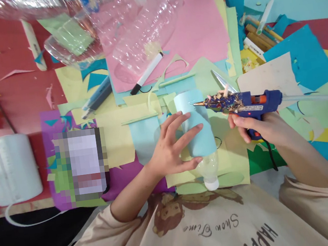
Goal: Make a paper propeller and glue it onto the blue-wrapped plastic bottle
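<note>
A small clear plastic bottle (210, 170) lies on the table, its white cap towards me and its body wrapped in light blue paper (200, 134). My left hand (176, 144) holds this wrapped bottle from the left, its fingers spread across the paper and the thumb near the bottle's shoulder. In my right hand (261, 126) is a dark blue hot glue gun (249, 103), gripped by its handle. Its metal nozzle points left, at the upper part of the blue paper; whether it touches cannot be told. A clear glue stick (318, 98) protrudes from the back of the gun.
Large clear plastic bottles (151, 24) lie across pink paper (200, 33) at the back. Around the work are a black-and-white marker (147, 73), scissors blades (223, 81), a blurred phone (85, 165), a white box-like device (12, 169) and many coloured paper scraps.
</note>
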{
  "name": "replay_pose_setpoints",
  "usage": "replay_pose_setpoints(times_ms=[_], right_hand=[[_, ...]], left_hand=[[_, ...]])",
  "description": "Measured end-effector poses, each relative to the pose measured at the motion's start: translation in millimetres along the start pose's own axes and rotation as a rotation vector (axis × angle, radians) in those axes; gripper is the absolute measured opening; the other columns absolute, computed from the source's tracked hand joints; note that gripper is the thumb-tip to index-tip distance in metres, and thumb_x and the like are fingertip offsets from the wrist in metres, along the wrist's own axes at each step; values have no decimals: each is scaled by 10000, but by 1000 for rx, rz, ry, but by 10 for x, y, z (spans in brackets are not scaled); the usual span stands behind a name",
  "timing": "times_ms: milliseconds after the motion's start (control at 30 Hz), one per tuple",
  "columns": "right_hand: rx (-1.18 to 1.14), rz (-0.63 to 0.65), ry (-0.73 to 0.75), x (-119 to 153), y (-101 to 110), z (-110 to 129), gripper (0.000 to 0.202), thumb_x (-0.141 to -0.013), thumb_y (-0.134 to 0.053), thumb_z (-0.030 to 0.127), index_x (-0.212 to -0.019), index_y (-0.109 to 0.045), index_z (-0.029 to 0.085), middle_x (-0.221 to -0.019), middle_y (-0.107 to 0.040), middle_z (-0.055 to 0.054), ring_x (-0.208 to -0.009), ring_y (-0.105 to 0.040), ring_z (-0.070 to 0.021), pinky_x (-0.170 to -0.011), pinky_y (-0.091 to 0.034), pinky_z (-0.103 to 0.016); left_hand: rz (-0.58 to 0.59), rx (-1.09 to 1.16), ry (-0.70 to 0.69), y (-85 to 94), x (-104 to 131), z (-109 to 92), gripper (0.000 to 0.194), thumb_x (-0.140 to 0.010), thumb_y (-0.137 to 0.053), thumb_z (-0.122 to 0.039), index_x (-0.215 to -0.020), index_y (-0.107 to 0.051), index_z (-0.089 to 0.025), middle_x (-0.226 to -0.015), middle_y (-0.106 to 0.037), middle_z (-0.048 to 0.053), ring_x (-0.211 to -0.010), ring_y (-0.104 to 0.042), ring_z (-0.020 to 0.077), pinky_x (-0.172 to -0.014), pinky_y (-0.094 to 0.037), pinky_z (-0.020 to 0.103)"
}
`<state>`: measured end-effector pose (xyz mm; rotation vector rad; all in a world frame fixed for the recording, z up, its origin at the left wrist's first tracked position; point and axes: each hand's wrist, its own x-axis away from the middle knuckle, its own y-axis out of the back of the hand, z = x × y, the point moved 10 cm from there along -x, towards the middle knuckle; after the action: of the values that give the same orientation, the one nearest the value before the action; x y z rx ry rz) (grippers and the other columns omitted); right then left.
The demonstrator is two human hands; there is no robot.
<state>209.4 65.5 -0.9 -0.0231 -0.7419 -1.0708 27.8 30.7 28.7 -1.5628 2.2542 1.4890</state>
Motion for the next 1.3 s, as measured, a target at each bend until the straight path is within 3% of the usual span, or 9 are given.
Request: replay_pose_setpoints(times_ms=[300, 600, 800, 1000, 1300], right_hand=[[-129, -84, -57, 37, 108, -145, 336, -812, -587, 522, -654, -568, 226, -428, -536, 18, -454, -496, -145, -546, -406, -323], [-226, -40, 68, 55, 98, -38, 245, -870, -590, 465, -819, -628, 229, -452, -532, 30, -461, -537, -156, -505, -393, -317], [-190, 65, 107, 47, -67, 8, 318, -896, -522, 530, -840, -635, 238, -451, -556, 28, -436, -513, -145, -516, -421, -314], [-110, 61, 4, -2, -139, 15, 314, -855, -550, 537, -755, -585, 241, -425, -542, 33, -433, -502, -145, -491, -405, -306], [-83, 30, 32, 53, -44, -12, 367, -871, -543, 526, -646, -570, 238, -450, -551, 13, -477, -534, -145, -544, -449, -311]], left_hand=[[5, -29, 2, 6, -3, -2, 599, -844, -484, -577, -1321, -500, -215, -1340, -440, 151, -1279, -415, 334, -1056, -407, 515], [15, -32, 7, -3, 8, 10, 612, -838, -481, -585, -1342, -474, -237, -1342, -436, 147, -1274, -417, 345, -1043, -414, 536], [0, 10, 12, -17, 17, 24, 628, -839, -487, -571, -1376, -460, -248, -1375, -372, 154, -1281, -404, 355, -956, -474, 508], [0, 6, 17, -17, 16, 25, 624, -845, -484, -574, -1370, -472, -237, -1353, -381, 157, -1280, -402, 353, -962, -471, 510], [7, 3, 16, -14, 13, 22, 622, -839, -491, -571, -1365, -470, -240, -1342, -391, 157, -1276, -404, 358, -958, -471, 509]])
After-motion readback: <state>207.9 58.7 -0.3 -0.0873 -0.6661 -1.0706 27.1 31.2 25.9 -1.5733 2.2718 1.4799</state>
